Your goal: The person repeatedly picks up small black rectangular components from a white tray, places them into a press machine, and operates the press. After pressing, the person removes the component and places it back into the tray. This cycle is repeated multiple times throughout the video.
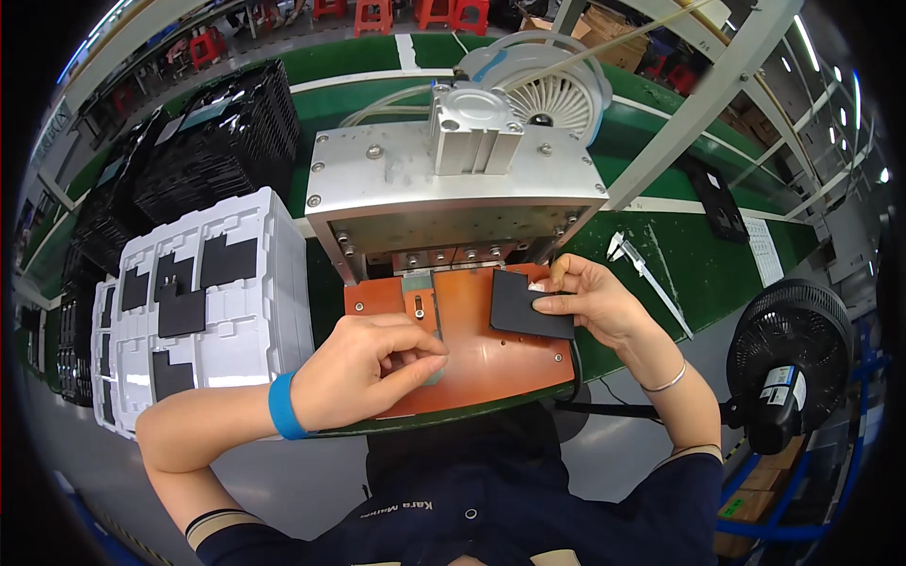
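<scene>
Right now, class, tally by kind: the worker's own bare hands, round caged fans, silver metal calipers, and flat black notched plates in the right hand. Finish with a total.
Bare hands: 2 (left hand, right hand)
Round caged fans: 2 (white fan, black fan)
Silver metal caliper: 1
Flat black notched plate: 1
Total: 6

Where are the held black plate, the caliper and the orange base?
Black plate (514, 309), head view: its flat face.
Caliper (654, 282), head view: its beam.
Orange base (483, 364), head view: bare top surface.

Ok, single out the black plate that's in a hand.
It's the notched black plate pinched in the right hand, above the orange base; the other black plates lie on the white trays.
</scene>
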`<move>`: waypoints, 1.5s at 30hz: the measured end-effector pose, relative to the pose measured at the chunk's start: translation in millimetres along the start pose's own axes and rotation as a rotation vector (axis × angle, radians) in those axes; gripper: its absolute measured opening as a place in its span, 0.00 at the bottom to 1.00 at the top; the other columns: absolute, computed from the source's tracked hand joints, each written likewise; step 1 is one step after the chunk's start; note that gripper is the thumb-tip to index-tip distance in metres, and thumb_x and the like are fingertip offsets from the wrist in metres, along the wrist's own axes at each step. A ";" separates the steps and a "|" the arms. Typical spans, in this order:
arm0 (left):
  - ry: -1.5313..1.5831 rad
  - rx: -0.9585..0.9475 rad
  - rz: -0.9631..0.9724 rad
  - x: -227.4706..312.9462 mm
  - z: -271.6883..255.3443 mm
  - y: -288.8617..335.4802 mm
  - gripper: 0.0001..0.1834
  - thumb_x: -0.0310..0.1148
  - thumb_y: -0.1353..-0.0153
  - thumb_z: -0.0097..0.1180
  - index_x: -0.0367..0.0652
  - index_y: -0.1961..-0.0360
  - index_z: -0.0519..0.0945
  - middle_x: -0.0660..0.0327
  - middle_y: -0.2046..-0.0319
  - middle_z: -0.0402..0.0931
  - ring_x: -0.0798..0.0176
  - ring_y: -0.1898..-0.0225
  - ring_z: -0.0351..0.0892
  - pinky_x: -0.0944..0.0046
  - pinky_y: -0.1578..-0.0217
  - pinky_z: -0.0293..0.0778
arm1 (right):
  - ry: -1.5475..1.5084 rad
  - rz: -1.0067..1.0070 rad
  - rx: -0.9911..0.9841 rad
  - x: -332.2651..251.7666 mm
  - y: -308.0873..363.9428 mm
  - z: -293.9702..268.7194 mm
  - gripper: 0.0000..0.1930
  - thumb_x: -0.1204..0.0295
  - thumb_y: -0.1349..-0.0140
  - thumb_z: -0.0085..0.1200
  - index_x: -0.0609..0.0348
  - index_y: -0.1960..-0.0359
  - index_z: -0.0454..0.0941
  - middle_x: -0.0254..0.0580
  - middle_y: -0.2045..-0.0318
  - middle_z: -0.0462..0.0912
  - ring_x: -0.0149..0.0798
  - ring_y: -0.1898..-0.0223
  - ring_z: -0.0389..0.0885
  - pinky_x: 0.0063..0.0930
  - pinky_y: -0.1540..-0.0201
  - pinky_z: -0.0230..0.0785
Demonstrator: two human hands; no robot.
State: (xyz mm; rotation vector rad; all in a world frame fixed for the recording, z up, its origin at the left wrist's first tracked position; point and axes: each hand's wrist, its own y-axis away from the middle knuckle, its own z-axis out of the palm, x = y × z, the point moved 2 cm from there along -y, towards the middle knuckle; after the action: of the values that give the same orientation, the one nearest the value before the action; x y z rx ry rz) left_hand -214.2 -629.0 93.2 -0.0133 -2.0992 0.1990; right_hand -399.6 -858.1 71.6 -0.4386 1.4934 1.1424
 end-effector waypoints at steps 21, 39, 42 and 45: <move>0.696 -0.013 -0.530 16.4 12.1 38.6 0.08 0.26 0.33 0.56 0.28 0.61 0.78 0.57 0.64 0.83 0.63 0.62 0.86 0.71 0.64 0.81 | 1.240 -0.822 0.334 17.5 0.0 38.5 0.13 0.66 0.37 0.57 0.53 0.52 0.80 0.41 0.67 0.72 0.44 0.62 0.77 0.37 0.66 0.73; -0.209 1.351 -0.742 -48.7 -171.7 339.1 0.20 0.42 0.34 0.59 0.39 0.47 0.80 0.73 0.68 0.78 0.80 0.70 0.69 0.78 0.74 0.61 | 0.991 -1.402 -0.006 -24.6 0.5 156.6 0.08 0.80 0.52 0.66 0.59 0.69 0.82 0.39 0.68 0.78 0.42 0.70 0.77 0.32 0.68 0.70; -0.192 1.283 -0.754 -71.3 -171.3 339.4 0.21 0.41 0.36 0.62 0.35 0.49 0.81 0.73 0.69 0.78 0.79 0.70 0.70 0.76 0.69 0.66 | 1.021 -1.494 -0.224 -26.3 -25.3 215.3 0.15 0.75 0.49 0.64 0.57 0.59 0.79 0.36 0.64 0.79 0.41 0.63 0.78 0.31 0.65 0.73; -0.764 1.213 -0.781 -69.0 -162.4 315.4 0.19 0.37 0.44 0.68 0.40 0.53 0.83 0.61 0.60 0.80 0.64 0.61 0.75 0.64 0.58 0.72 | 0.992 -1.443 -0.341 -20.1 -59.9 269.9 0.17 0.70 0.45 0.63 0.59 0.54 0.78 0.38 0.59 0.80 0.43 0.55 0.77 0.35 0.54 0.71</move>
State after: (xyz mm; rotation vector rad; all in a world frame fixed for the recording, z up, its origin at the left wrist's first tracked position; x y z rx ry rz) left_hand -62.5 -301.9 68.7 1.7805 -2.1568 1.0641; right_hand -200.1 -667.4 98.1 -2.0946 1.1743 -0.1007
